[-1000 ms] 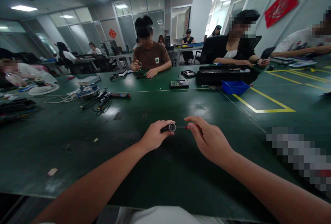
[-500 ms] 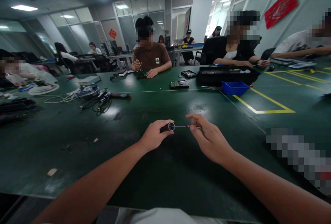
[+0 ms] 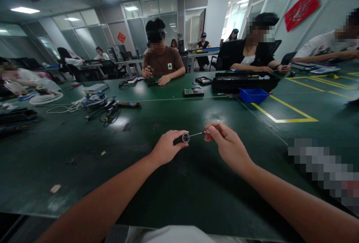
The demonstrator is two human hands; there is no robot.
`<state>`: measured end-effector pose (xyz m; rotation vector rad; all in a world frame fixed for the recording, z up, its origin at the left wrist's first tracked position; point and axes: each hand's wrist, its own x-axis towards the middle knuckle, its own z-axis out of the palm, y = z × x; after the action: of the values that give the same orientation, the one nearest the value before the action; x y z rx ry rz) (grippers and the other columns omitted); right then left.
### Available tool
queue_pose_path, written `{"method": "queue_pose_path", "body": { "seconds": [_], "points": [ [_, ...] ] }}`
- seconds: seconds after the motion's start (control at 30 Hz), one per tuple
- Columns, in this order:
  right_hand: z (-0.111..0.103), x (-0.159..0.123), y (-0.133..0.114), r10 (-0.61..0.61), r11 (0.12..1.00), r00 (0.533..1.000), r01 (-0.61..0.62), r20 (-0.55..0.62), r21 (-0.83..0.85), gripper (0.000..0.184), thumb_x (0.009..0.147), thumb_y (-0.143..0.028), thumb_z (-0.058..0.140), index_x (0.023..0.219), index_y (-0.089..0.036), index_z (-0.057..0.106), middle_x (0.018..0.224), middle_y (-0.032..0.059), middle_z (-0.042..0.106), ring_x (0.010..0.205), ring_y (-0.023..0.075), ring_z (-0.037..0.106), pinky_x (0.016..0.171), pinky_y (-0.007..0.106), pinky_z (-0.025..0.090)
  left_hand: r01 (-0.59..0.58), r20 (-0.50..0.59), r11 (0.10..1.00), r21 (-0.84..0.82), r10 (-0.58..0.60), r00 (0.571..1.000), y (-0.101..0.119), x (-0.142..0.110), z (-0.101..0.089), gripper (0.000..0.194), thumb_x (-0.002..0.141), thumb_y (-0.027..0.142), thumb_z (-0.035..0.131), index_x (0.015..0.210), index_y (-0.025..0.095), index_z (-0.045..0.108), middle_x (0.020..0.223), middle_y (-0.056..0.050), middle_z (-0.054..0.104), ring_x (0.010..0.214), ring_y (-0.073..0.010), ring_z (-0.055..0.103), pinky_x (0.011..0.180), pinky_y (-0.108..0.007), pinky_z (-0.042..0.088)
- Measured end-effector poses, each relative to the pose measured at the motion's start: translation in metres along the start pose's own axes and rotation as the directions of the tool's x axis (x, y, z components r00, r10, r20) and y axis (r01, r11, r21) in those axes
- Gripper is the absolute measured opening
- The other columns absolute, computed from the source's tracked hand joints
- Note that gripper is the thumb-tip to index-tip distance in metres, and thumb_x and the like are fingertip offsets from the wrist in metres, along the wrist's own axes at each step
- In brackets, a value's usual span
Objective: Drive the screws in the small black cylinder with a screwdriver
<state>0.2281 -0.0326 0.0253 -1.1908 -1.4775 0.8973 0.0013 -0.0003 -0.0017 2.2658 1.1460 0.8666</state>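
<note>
My left hand (image 3: 167, 146) is closed around a dark cylindrical part (image 3: 185, 137) with a pale ring at its end, which faces me. In my right hand (image 3: 227, 141) is a screwdriver (image 3: 203, 132), its red-tipped handle pinched between thumb and fingers. The thin metal shaft points left and meets the ringed end of the cylinder; whether its tip sits inside or just touches the rim I cannot tell. Both hands are held above the green table (image 3: 157, 194), and my palm hides much of the screwdriver's handle.
Ahead lie a circuit-boarded drive (image 3: 193, 92), a blue tray (image 3: 254, 95) and a long black casing (image 3: 246, 81). Tangled cables (image 3: 108, 112) and a slim tool (image 3: 129, 104) are at left. A blurred-out object (image 3: 322, 168) lies at right. Co-workers sit across the table.
My right hand has turned and its fingers have curled further around the screwdriver. The shaft, level before, now slopes up toward the right. My left hand stays nearly still with the cylinder.
</note>
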Motion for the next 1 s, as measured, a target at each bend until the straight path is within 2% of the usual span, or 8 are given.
{"method": "queue_pose_path", "body": {
  "seconds": [0.1,0.17,0.23,0.33,0.47,0.7,0.9,1.0],
  "points": [
    [0.000,0.009,0.009,0.195,0.915,0.980,-0.192,0.027,0.354,0.027,0.090,-0.047,0.057,0.089,-0.020,0.062,0.078,0.0017,0.060,0.067,0.0166,0.058,0.067,0.035,0.052,-0.002,-0.011,0.999,0.044,0.003,1.000,0.001,0.001,-0.001,0.041,0.087,0.025,0.070,0.127,0.027,0.063,0.121,-0.002,0.068,0.112,-0.0217,0.059,0.099,-0.037,0.044],
    [0.000,0.012,0.012,0.222,0.895,0.975,-0.203,-0.002,0.397,0.026,0.089,-0.047,0.060,0.087,-0.020,0.061,0.078,0.0013,0.059,0.068,0.0158,0.057,0.067,0.034,0.052,0.033,-0.027,0.998,0.052,-0.032,0.999,0.000,0.002,-0.002,0.041,0.087,0.026,0.070,0.128,0.027,0.063,0.121,-0.002,0.068,0.111,-0.0218,0.059,0.099,-0.037,0.044],
    [0.000,0.011,0.011,0.161,0.938,0.985,-0.135,-0.056,0.321,0.026,0.090,-0.047,0.059,0.090,-0.021,0.062,0.081,0.0017,0.061,0.072,0.0164,0.059,0.069,0.033,0.052,0.052,-0.037,0.997,0.056,-0.050,0.998,0.000,0.002,-0.002,0.041,0.087,0.026,0.071,0.127,0.027,0.063,0.120,-0.002,0.068,0.110,-0.0218,0.060,0.099,-0.038,0.044],
    [0.000,0.006,0.004,0.037,0.992,0.997,-0.028,-0.066,0.124,0.026,0.095,-0.046,0.052,0.093,-0.021,0.061,0.080,0.0014,0.062,0.073,0.0174,0.060,0.073,0.034,0.051,0.045,-0.053,0.997,0.055,-0.042,0.998,0.000,0.002,-0.002,0.042,0.086,0.027,0.072,0.127,0.027,0.063,0.119,-0.001,0.069,0.109,-0.0216,0.060,0.098,-0.037,0.044],
    [0.001,-0.001,-0.005,-0.071,0.992,0.997,0.067,-0.042,-0.106,0.023,0.097,-0.041,0.047,0.095,-0.021,0.059,0.075,0.0011,0.062,0.073,0.0184,0.061,0.071,0.034,0.047,0.027,-0.041,0.998,0.059,-0.025,0.999,0.004,0.001,-0.002,0.041,0.087,0.031,0.071,0.127,0.027,0.063,0.118,-0.002,0.070,0.106,-0.0220,0.061,0.096,-0.038,0.044],
    [0.001,-0.004,-0.005,-0.115,0.982,0.993,0.114,0.006,-0.151,0.023,0.098,-0.041,0.047,0.099,-0.021,0.059,0.080,0.0020,0.064,0.077,0.0189,0.062,0.073,0.034,0.047,0.036,-0.045,0.998,0.048,-0.034,0.998,0.002,0.000,-0.002,0.042,0.088,0.033,0.070,0.128,0.027,0.063,0.119,-0.002,0.069,0.107,-0.0230,0.060,0.097,-0.039,0.044],
    [0.001,-0.004,-0.007,-0.102,0.974,0.995,0.097,-0.016,-0.204,0.024,0.099,-0.041,0.045,0.097,-0.021,0.058,0.078,0.0020,0.064,0.076,0.0193,0.062,0.072,0.035,0.046,0.047,-0.048,0.998,0.029,-0.045,0.998,0.001,0.000,-0.001,0.044,0.086,0.034,0.071,0.129,0.028,0.063,0.118,-0.003,0.069,0.106,-0.0234,0.060,0.097,-0.039,0.044],
    [0.001,-0.005,-0.008,-0.093,0.971,0.996,0.093,0.008,-0.222,0.027,0.098,-0.045,0.045,0.097,-0.021,0.059,0.076,0.0017,0.063,0.072,0.0188,0.061,0.068,0.033,0.045,0.050,-0.036,0.998,0.034,-0.048,0.998,0.003,0.000,-0.002,0.042,0.086,0.033,0.072,0.127,0.027,0.064,0.115,-0.003,0.070,0.105,-0.0237,0.060,0.097,-0.039,0.044]
  ]
}}
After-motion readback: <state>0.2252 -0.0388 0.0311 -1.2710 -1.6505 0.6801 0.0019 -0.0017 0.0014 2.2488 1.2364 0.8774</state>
